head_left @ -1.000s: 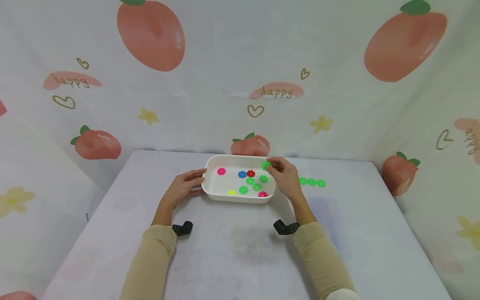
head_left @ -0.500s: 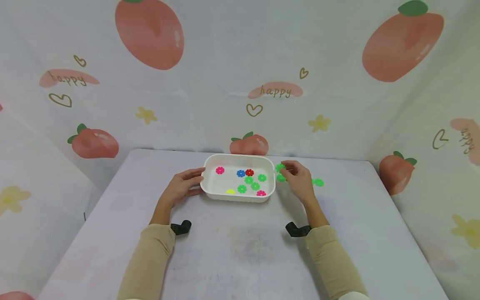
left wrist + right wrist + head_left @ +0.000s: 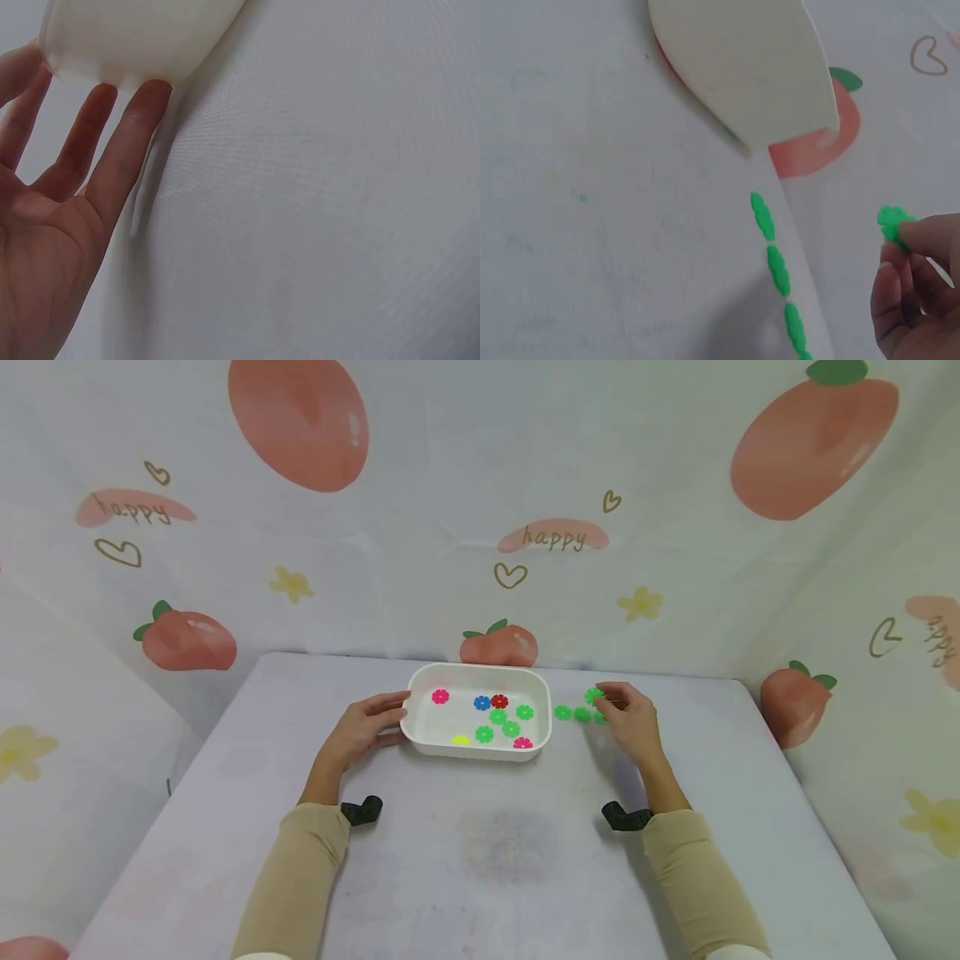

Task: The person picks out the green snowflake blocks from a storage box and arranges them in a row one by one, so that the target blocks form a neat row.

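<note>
A white plastic tray (image 3: 480,753) stands on the table with small flower-shaped discs in it: several green, two pink, one blue, one red (image 3: 499,702) and one yellow. My left hand (image 3: 362,732) touches the tray's left end with fairly straight fingertips; the left wrist view shows them against the tray wall (image 3: 135,37). Above the table to the right of the tray, my right hand (image 3: 633,720) pinches a green flower disc (image 3: 894,220) between thumb and finger. Beneath it, a row of green discs (image 3: 563,713) lies on the table, partly hidden by the hand.
The white-covered table (image 3: 495,852) ends at a printed cloth backdrop (image 3: 420,568) close behind the tray. Black wrist cameras (image 3: 362,810) sit at both wrists.
My right hand has moved right, from over the tray's right end to above the row on the table, carrying the green disc. My left hand stays at the tray.
</note>
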A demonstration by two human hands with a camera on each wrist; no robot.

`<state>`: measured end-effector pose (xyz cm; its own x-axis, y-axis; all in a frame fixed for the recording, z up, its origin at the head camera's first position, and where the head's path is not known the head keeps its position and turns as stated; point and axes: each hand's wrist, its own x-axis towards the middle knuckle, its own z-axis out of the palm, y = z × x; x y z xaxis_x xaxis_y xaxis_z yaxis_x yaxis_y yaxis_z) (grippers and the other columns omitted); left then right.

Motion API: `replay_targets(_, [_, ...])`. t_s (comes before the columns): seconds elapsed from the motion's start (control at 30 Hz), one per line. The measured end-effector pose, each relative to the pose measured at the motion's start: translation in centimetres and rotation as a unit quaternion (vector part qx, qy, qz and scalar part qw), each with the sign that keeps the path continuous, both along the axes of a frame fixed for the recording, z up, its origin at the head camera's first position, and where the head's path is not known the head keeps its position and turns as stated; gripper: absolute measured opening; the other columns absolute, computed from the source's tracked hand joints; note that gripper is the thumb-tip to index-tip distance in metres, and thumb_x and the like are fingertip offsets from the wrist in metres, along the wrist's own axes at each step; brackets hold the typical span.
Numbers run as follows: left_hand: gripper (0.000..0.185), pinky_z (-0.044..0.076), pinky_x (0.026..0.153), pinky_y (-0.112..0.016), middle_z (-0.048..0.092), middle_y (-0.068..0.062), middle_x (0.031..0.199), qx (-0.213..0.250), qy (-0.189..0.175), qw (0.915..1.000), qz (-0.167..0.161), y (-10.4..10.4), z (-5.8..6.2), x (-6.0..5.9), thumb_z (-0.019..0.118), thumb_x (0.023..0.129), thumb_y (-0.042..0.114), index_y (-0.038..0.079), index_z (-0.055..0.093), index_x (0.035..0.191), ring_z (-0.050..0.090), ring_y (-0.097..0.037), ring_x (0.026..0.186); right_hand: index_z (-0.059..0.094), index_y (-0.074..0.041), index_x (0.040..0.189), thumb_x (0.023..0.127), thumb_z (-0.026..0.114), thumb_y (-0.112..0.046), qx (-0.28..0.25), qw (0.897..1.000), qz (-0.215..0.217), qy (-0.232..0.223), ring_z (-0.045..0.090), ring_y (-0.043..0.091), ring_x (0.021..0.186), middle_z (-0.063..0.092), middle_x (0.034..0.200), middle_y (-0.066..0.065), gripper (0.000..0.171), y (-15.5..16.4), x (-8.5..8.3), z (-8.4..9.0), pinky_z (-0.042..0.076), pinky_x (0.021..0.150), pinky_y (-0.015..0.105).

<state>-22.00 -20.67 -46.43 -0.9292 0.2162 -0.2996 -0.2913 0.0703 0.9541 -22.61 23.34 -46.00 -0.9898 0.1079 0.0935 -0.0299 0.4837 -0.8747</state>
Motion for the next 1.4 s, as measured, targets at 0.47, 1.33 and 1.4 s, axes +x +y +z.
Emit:
replay_targets(0.47, [0.049,0.052,0.098,-0.044,0.044,-0.011,0.146,-0.005,0.005,1.0000,0.001,0.1,0.4,0.2,0.062,0.093,0.018,0.015,0.048,0.141,0.052,-0.029,0.125,0.065,-0.016,0.122,0.095,0.058,-0.030,0.070,0.996,-0.059,-0.013,0.059,0.010,0.093,0.065,0.115,0.009,0.032,4.3,0.5,-0.6,0.049,0.065,0.013])
replay_targets(1.33, [0.053,0.055,0.093,-0.040,0.047,-0.008,0.144,-0.017,0.020,0.9996,0.007,-0.1,-1.0,-0.3,0.068,0.088,0.030,0.021,0.051,0.138,0.056,-0.025,0.122,0.063,-0.003,0.121,0.094,0.055,-0.019,0.145,0.977,-0.135,-0.074,0.061,0.031,0.100,0.064,0.112,0.019,0.033,8.9,0.8,-2.5,0.046,0.068,0.021])
replay_targets(1.4, [0.054,0.055,0.094,-0.040,0.047,-0.008,0.144,-0.016,0.021,0.9996,0.007,-0.1,-1.1,-0.3,0.069,0.088,0.031,0.021,0.051,0.138,0.056,-0.025,0.121,0.063,-0.001,0.120,0.093,0.056,-0.017,0.162,0.977,-0.126,-0.062,0.060,0.033,0.101,0.065,0.111,0.021,0.032,8.9,0.8,-2.5,0.049,0.072,0.029])
